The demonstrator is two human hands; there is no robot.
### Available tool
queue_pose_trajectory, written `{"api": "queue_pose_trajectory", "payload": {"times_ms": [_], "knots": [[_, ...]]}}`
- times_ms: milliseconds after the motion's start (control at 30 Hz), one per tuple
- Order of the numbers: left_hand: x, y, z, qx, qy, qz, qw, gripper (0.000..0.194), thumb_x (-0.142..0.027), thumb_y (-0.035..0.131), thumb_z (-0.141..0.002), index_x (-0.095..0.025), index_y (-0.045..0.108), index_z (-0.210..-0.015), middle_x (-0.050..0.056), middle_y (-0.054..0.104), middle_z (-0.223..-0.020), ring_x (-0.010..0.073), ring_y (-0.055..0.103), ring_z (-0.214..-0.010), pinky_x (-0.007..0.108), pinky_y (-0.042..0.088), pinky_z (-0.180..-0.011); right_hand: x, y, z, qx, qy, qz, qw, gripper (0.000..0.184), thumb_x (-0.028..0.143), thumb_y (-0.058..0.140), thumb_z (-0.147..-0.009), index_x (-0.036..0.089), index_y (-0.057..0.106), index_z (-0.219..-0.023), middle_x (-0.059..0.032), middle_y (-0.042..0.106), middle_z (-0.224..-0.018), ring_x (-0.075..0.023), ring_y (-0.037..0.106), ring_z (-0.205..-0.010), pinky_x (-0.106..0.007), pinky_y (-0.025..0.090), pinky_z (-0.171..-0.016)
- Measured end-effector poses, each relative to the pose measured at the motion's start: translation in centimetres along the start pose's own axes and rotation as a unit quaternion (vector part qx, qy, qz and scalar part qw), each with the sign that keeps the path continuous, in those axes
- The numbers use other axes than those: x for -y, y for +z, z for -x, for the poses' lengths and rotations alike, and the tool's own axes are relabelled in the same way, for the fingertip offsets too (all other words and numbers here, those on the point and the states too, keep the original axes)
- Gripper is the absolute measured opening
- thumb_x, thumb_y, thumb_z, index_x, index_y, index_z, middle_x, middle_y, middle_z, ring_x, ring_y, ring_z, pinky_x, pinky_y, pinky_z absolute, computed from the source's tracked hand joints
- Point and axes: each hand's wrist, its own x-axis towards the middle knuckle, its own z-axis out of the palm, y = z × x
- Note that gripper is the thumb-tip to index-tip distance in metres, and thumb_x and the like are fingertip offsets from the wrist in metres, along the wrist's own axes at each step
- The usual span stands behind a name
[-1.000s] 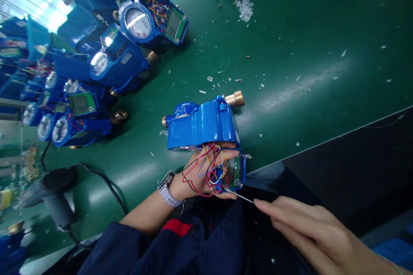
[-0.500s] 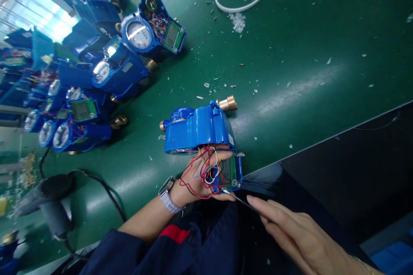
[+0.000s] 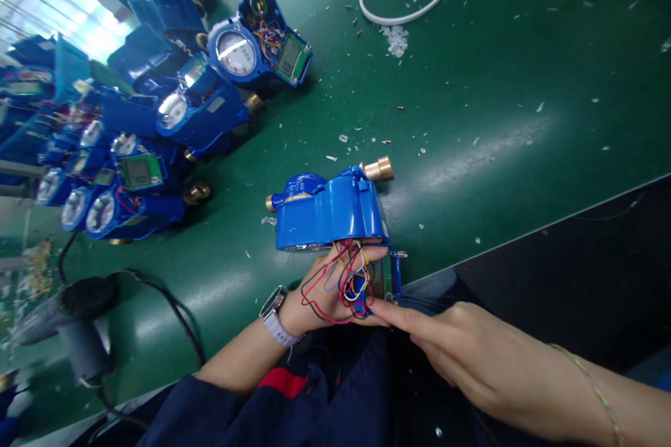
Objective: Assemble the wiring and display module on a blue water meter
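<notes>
A blue water meter [image 3: 330, 213] with brass end fittings lies on its side at the bench's front edge. My left hand [image 3: 325, 293], with a watch at the wrist, is closed around its display module [image 3: 386, 279], which hangs at the meter's near side. Loose red, black, yellow and white wires [image 3: 349, 276] spill over this hand. My right hand [image 3: 466, 346] reaches in from the right, its index fingertip touching the module's lower corner. The other right fingers are bent underneath, and what they hold is hidden. Part of the display is covered by the fingers.
Several blue meters [image 3: 131, 213] crowd the left of the green bench [image 3: 503, 84]; one open meter [image 3: 235, 52] stands behind. A dark heat gun [image 3: 84, 321] with a cord lies at left. A white cable [image 3: 403, 17] and plastic scraps [image 3: 395, 40] are at the back.
My right hand has moved left and up, bringing its index finger onto the module's corner. The thin dark strip with a white tip, seen before at this hand, is now out of sight.
</notes>
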Motion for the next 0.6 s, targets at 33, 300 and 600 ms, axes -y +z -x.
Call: {"api": "queue_pose_trajectory", "payload": {"times_ms": [33,300,600], "knots": [[0.0,0.1,0.1,-0.002,-0.004,0.003,1.0,0.064,-0.053,0.067,-0.079,-0.02,0.048,-0.131,0.013,0.068,-0.107,0.0287,0.065,-0.106,0.037,0.056,-0.082,0.2,0.2,0.1,-0.005,0.015,-0.034,0.999,0.06,0.01,0.034,-0.094,0.03,0.032,-0.15,0.0022,0.059,-0.066,-0.0137,0.054,-0.053,-0.023,0.038,-0.052],[-0.4,0.5,0.3,-0.019,-0.031,0.024,0.999,0.067,-0.056,0.07,-0.076,-0.021,0.049,-0.13,0.006,0.07,-0.086,0.0253,0.066,-0.092,0.034,0.055,-0.078,1.1,2.3,0.7,-0.015,0.105,-0.232,0.967,0.048,0.029,0.025,-0.102,0.023,0.036,-0.148,0.004,0.053,-0.057,-0.0131,0.049,-0.05,-0.024,0.036,-0.05],[-0.8,0.9,0.3,-0.045,-0.049,0.026,0.997,0.074,-0.06,0.076,-0.067,-0.02,0.051,-0.124,0.013,0.065,-0.111,0.0289,0.065,-0.102,0.041,0.054,-0.085,0.9,4.1,0.9,-0.019,0.14,-0.38,0.914,0.056,0.046,0.023,-0.102,0.017,0.032,-0.149,0.0036,0.049,-0.056,-0.0138,0.048,-0.051,-0.025,0.036,-0.051]]}}
